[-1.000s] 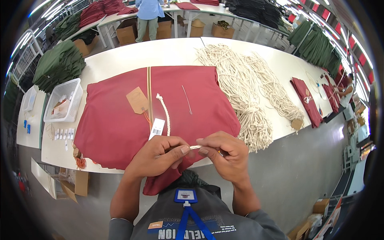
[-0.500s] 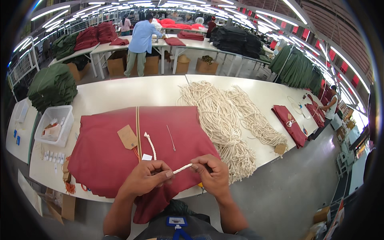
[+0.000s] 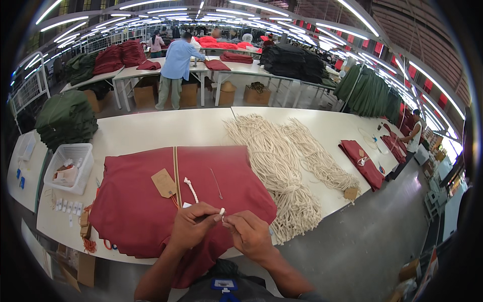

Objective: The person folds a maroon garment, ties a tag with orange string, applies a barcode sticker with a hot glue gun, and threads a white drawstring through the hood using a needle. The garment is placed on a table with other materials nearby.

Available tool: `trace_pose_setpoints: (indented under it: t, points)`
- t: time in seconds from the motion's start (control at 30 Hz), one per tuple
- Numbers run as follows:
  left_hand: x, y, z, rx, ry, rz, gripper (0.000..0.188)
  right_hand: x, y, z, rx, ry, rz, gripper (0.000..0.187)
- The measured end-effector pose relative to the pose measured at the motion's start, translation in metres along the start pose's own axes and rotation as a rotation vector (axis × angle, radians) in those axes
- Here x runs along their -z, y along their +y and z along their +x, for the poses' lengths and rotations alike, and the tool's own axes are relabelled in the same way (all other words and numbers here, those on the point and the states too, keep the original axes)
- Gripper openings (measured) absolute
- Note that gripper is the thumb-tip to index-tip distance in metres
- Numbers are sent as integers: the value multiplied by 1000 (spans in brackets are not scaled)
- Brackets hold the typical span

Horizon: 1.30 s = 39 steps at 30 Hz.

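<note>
A dark red garment (image 3: 136, 201) lies flat on the white table (image 3: 151, 128) in front of me. My left hand (image 3: 193, 226) and my right hand (image 3: 249, 234) meet over its near edge, both pinching the end of a cream drawstring cord (image 3: 222, 213). Another stretch of the cord (image 3: 191, 189) with a knotted end lies on the garment near a brown paper tag (image 3: 164, 182). A thin metal needle-like tool (image 3: 217, 183) rests on the cloth to the right.
A big heap of cream cords (image 3: 282, 161) lies to the right. A white basket (image 3: 70, 166) stands at the left, green folded garments (image 3: 65, 118) behind it. A person in blue (image 3: 176, 68) works at a far table; another person (image 3: 410, 138) stands right.
My head has lifted, so more of the hall shows. The hands have drawn closer together, and the short length of cord that stretched between them has shrunk to a small end at the fingertips.
</note>
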State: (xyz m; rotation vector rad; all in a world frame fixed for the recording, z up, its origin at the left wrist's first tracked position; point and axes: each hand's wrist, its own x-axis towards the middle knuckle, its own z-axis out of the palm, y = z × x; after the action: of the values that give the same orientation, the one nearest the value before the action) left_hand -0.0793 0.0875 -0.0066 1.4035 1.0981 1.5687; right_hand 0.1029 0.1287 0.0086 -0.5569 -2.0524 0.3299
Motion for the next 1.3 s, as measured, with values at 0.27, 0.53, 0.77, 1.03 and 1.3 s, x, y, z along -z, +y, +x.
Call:
trace_pose_setpoints:
  t: [0.27,0.53,0.77,1.03,1.3]
  points:
    - [22,14,1,486,-318,7,18,-28,7,-5,-79,36,156,13]
    - [31,7,0,540,-283,54,25,-54,14,-26,-236,72,211,6]
    - [19,-18,3,-98,-173,512,23,-55,26,-29,8,61,-6,2]
    - [20,-12,-5,-98,17,294,24,-64,32,-24,-221,30,259,14]
    - [17,-8,-5,-169,78,374,20,-49,31,7,1,-102,126,7]
